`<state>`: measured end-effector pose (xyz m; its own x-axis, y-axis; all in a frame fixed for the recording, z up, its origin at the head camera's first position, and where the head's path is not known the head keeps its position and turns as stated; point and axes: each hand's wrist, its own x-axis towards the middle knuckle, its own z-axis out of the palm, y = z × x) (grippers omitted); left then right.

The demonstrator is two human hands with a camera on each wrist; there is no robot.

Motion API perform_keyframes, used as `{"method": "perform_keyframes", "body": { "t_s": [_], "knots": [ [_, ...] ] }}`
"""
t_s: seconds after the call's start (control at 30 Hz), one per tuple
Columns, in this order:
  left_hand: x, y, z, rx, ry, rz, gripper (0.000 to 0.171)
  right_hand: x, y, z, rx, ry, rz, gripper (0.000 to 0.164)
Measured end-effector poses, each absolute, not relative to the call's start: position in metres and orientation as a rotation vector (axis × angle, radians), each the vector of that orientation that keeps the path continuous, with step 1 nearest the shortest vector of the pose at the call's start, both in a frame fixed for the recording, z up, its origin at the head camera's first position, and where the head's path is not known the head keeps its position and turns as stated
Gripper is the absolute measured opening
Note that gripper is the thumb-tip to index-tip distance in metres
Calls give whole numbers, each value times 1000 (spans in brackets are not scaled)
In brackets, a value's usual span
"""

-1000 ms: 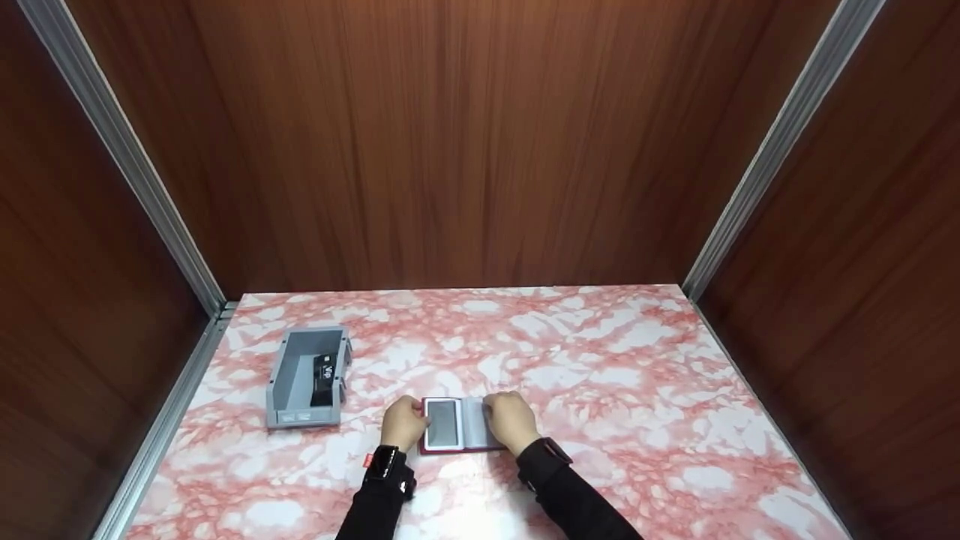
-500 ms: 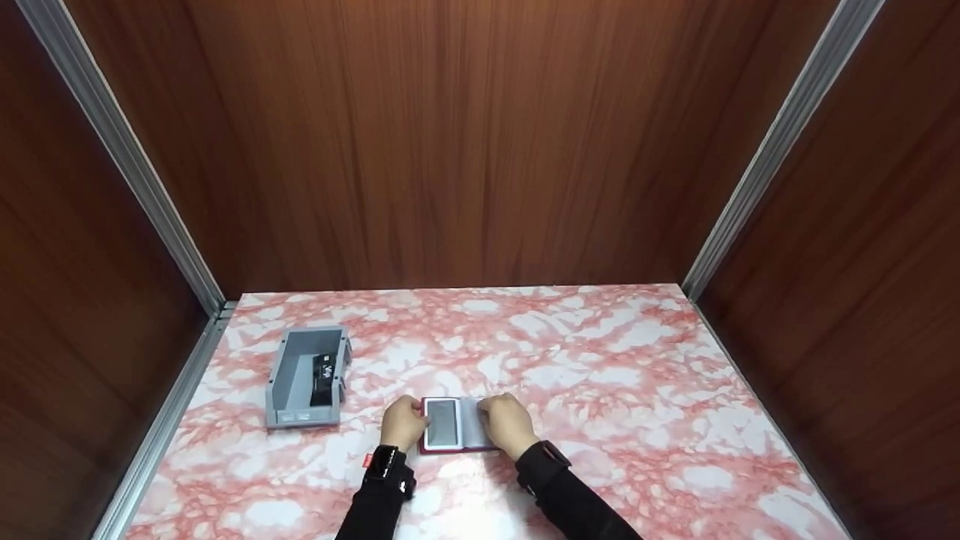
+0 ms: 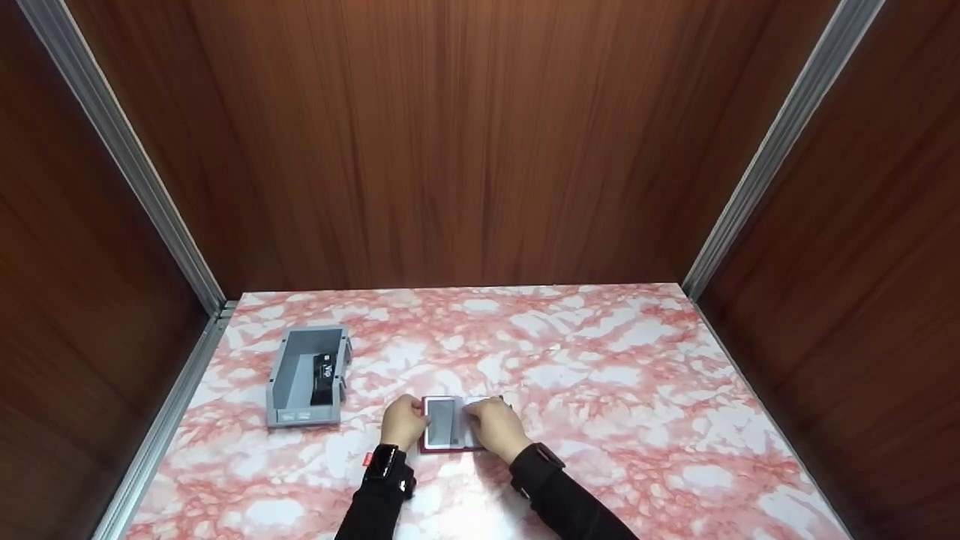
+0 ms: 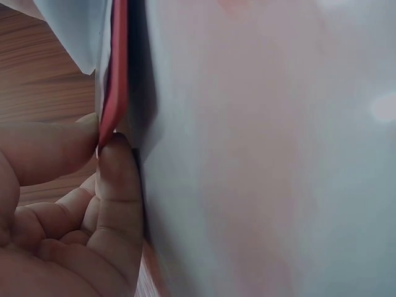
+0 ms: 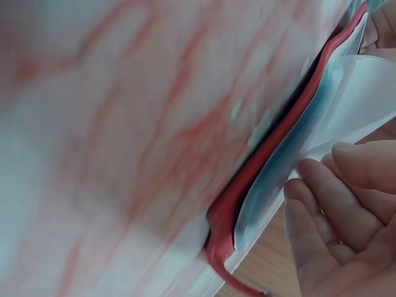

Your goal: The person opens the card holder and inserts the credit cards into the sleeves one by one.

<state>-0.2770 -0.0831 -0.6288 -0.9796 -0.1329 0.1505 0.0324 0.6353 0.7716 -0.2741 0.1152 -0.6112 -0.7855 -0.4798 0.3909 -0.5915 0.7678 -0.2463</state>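
Note:
A red card holder (image 3: 441, 450) with clear plastic sleeves lies spread on the marbled table, a white-framed pocket showing on its left side. My left hand (image 3: 403, 422) pinches the left edge between thumb and forefinger; the left wrist view shows them on the corner of the red cover (image 4: 117, 80). Over the right half, my right hand (image 3: 499, 430) holds a clear sleeve page (image 5: 365, 93) by its edge between thumb and fingers, and the page bends upward. Below it, more sleeves (image 5: 266, 185) rest against the cover. Part of the right half is hidden under the right hand.
Left of the hands stands a grey bin (image 3: 304, 418) with black cards (image 3: 323, 379) marked "Vip" inside. The pink-and-white table (image 3: 600, 360) is walled by brown wood panels (image 3: 465, 150) with metal rails (image 3: 780, 150) at the corners.
My right hand has moved left across the card holder, bringing the clear page up and over toward the left side. The left hand keeps its place on the left edge.

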Motion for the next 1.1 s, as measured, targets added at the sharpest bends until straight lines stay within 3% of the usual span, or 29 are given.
{"method": "perform_keyframes", "body": {
  "t_s": [0.33,0.6,1.1],
  "knots": [
    [-277,-83,-629,64,-2644,-1280,24,-275,104,-614,949,-2636,562,23],
    [-276,-83,-629,71,-2642,-1261,23,-275,96,-616,978,-2597,586,17],
    [-275,-83,-629,68,-2627,-1242,24,-276,87,-616,981,-2669,585,21]
  ]
}}
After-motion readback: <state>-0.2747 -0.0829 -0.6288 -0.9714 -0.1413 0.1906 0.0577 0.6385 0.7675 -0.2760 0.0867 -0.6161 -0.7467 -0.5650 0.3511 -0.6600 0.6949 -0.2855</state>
